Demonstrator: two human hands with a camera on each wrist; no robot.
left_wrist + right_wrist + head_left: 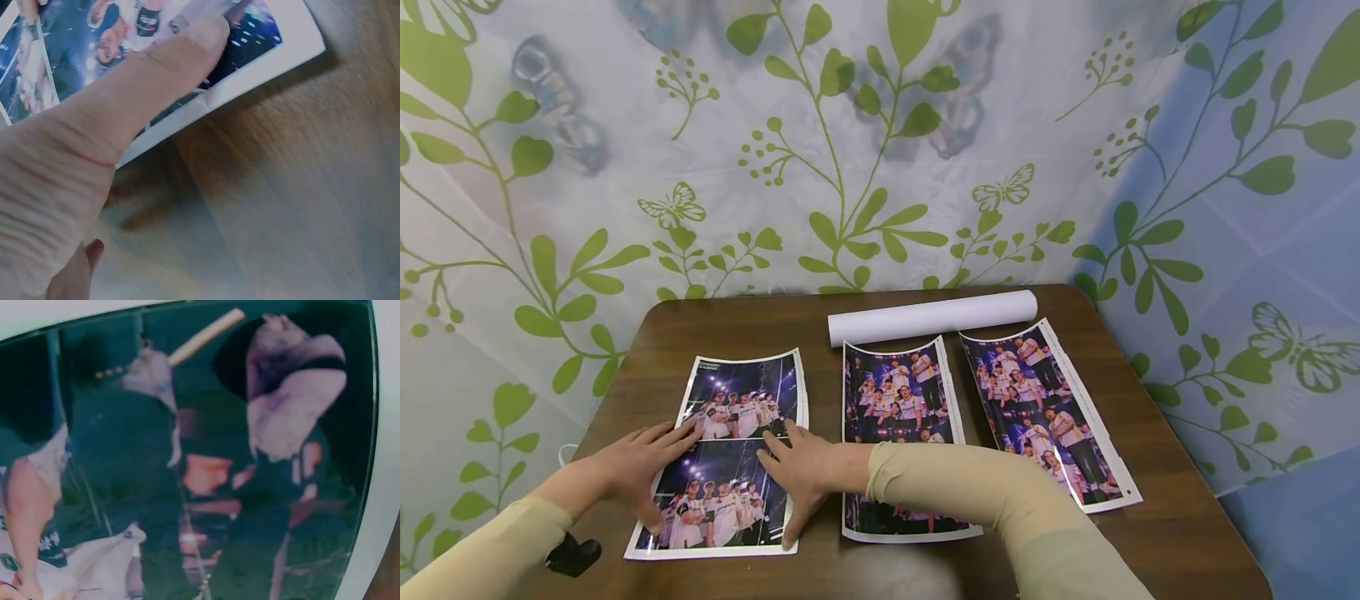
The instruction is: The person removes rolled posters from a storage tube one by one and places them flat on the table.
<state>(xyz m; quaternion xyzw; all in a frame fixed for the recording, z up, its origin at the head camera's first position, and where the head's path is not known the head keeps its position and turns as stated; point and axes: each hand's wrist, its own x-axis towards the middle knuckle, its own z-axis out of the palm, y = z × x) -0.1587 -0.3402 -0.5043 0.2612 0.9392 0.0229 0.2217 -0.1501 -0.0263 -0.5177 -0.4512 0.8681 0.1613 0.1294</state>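
A glossy photo sheet (718, 508) lies on the left part of the table, two group pictures stacked on it within a white border. My left hand (638, 467) rests on its left edge with fingers spread. In the left wrist view the thumb (169, 69) lies straight across the border of the print. On the sheet's right side my right hand (803, 468) presses down, fingers spread. Only the dark printed surface (200, 444) and a white margin fill the right wrist view; no fingers show there.
To the right lie a second photo sheet (898, 408) and a third one (1045, 412), both curling slightly. My right forearm passes over the second. A white paper roll (932, 318) lies at the back of the brown wooden table (1180, 500). Behind hangs a leaf-patterned curtain (850, 167).
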